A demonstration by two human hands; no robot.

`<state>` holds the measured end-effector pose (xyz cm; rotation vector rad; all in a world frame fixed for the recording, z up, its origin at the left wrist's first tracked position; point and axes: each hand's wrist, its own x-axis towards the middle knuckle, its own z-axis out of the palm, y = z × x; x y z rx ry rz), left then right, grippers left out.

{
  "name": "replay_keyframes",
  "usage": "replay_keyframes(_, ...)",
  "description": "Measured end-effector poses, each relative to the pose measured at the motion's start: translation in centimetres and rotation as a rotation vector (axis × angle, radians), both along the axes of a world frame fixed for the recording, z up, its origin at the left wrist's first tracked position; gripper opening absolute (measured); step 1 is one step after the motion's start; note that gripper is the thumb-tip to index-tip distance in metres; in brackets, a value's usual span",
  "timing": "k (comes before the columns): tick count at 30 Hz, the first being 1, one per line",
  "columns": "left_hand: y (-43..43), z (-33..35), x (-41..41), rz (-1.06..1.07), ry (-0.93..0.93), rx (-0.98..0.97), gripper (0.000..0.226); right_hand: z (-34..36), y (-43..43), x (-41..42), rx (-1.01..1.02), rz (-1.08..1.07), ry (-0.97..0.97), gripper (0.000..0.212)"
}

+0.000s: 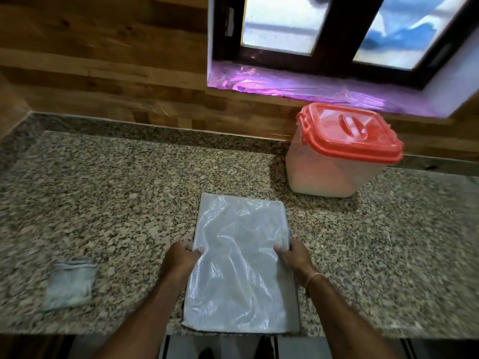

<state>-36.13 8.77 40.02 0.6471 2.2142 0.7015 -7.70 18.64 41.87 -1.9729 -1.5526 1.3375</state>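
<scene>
**Both hands gripping a flat wrapped packet on a granite counter**

The left hand (182,257) and the right hand (296,256) each clasp one long side edge of the plastic-wrapped packet (241,265). The thumbs lie on its top face and the fingers curl round the edges. The packet is a flat grey slab in crinkled clear film. It lies lengthwise on the counter (124,203), with its near end at the counter's front edge and its far end pointing toward the wall.

To the right and further back, near the packet's far corner but apart from it, stands a translucent tub (324,177) closed by a red lid (350,133). It sits below the window sill (285,85), which is covered in purple film. Well to the left lies a small folded cloth (70,283).

The step in hand appears to be placing or squaring the packet on the counter. Whether it rests fully on the stone cannot be told. The next move probably calls for an even two-handed hold, since the film looks slippery, or for finding a seam to open the wrap.
</scene>
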Motion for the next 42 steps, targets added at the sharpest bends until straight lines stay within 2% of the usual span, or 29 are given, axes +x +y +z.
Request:
replay_keyframes(3,-0.4,-0.4,-1.2,0.088,-0.195,0.034,0.031,-0.2,-0.5,1.0,-0.051,-0.021,-0.084,0.025)
replay_keyframes(5,-0.2,0.0,-1.9,0.137,-0.287,0.038,0.026,-0.2,0.0,1.0,-0.085,-0.046,-0.046,0.027)
replay_keyframes(9,1.9,4.5,-3.2,0.255,-0.437,0.158,0.012,3.5,3.5,-1.3,-0.073,-0.149,0.236,0.03)
replay_keyframes(13,5.2,10.7,-4.8,0.272,-0.451,0.397,0.026,10.0,6.9,-3.7,-0.006,-0.178,0.611,0.03)
replay_keyframes(15,6.1,13.1,-4.8,0.326,-0.489,0.519,0.022,12.0,7.6,-4.3,0.058,-0.157,0.684,0.036)
replay_keyframes(17,6.0,14.0,-4.4,0.332,-0.501,0.562,0.016,12.1,8.1,-4.3,0.088,-0.169,0.697,0.041)
replay_keyframes(20,3.9,12.8,-2.9,0.234,-0.368,0.403,0.033,10.9,7.5,-3.4,0.06,-0.106,0.604,0.043)
replay_keyframes(23,0.6,9.2,-1.4,0.143,-0.197,0.151,0.036,7.6,5.8,-0.9,0.004,0.079,0.34,0.032)
replay_keyframes(26,-2.8,4.7,0.1,-0.051,-0.268,-0.155,0.037,1.8,5.0,2.4,0.012,0.293,-0.023,0.044)
replay_keyframes(28,-4.3,2.9,1.1,-0.127,-0.258,-0.243,0.043,-1.0,4.8,4.1,-0.012,0.388,-0.131,0.044)
replay_keyframes(30,-4.6,2.0,2.3,-0.052,-0.089,-0.142,0.057,-1.0,5.0,4.7,-0.01,0.487,-0.199,0.041)
replay_keyframes(32,-4.2,1.8,3.6,-0.02,0.201,-0.04,0.094,-0.2,5.5,4.9,0.01,0.561,-0.258,0.042)
replay_keyframes(33,-3.8,2.2,4.2,-0.104,0.378,-0.036,0.106,0.0,5.7,5.0,0.02,0.575,-0.288,0.043)
replay_keyframes(34,-3.3,1.8,4.7,-0.236,0.51,-0.053,0.109,0.1,5.9,5.1,0.027,0.581,-0.316,0.042)
replay_keyframes(35,-2.7,1.5,5.3,-0.391,0.584,-0.087,0.106,-0.1,6.1,5.2,0.041,0.571,-0.318,0.041)
replay_keyframes(37,-2.3,0.6,6.3,-0.584,0.582,-0.233,0.104,-0.2,5.7,5.4,0.129,0.456,-0.264,0.031)
replay_keyframes(39,-2.1,-0.1,7.6,-0.553,0.553,-0.312,0.108,-0.3,4.9,5.5,0.16,0.223,-0.061,0.026)
replay_keyframes(42,-1.6,0.5,10.0,-0.489,0.638,-0.317,0.109,-1.1,3.3,4.2,-0.051,-0.027,0.297,0.052)
